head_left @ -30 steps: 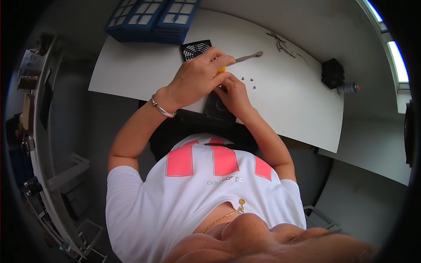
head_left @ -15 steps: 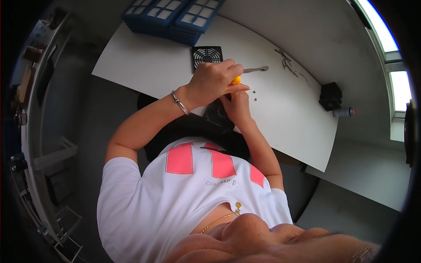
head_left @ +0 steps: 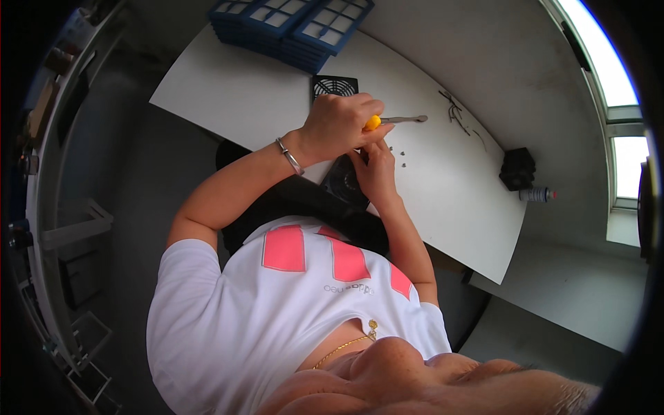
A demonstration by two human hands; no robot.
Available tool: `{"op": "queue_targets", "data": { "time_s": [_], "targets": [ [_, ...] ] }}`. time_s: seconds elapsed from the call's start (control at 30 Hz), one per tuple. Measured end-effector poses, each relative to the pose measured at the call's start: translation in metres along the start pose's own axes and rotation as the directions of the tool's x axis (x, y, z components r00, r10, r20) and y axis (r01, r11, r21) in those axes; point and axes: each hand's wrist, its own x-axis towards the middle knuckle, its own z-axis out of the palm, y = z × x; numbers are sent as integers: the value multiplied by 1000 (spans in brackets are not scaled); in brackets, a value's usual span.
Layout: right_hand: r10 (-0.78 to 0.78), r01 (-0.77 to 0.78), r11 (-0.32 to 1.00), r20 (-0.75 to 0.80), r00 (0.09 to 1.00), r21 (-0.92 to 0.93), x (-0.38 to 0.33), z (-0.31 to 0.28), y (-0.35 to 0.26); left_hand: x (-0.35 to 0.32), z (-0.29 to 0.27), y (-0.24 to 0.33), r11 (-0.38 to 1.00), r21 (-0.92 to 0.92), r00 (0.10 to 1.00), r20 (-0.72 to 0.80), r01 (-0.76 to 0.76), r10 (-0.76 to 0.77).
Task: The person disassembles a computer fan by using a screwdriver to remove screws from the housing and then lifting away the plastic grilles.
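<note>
My left hand (head_left: 340,124), with a silver bracelet at its wrist, is closed around a screwdriver (head_left: 373,123). Only its yellow handle end shows; the shaft is hidden. Right below it, my right hand (head_left: 377,173) is bent round the edge of a black fan (head_left: 344,181) at the table's near edge. My hands cover part of that fan. Several small screws (head_left: 403,160) lie just right of my right hand. A slim metal tool with a rounded end (head_left: 415,119) lies past my left hand, its other end hidden. Behind my left hand sits a black fan grille (head_left: 336,84).
Blue-framed filter panels (head_left: 290,34) are stacked at the back of the white table (head_left: 456,200). Black cable pieces (head_left: 454,111) lie near the wall. A black boxy part (head_left: 517,169) and a spray can (head_left: 537,194) stand at the right edge.
My view has shifted slightly, so the table and its things sit a little differently. Both hands keep nearly the same place, and the screwdriver stays in my left hand.
</note>
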Motion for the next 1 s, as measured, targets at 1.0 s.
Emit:
{"op": "queue_targets", "data": {
  "time_s": [1.0],
  "targets": [
    [48,-57,978,-53,997,-199,-3,5,-5,-112,-28,-64,464,-664,769,275,586,-577]
  ]
}}
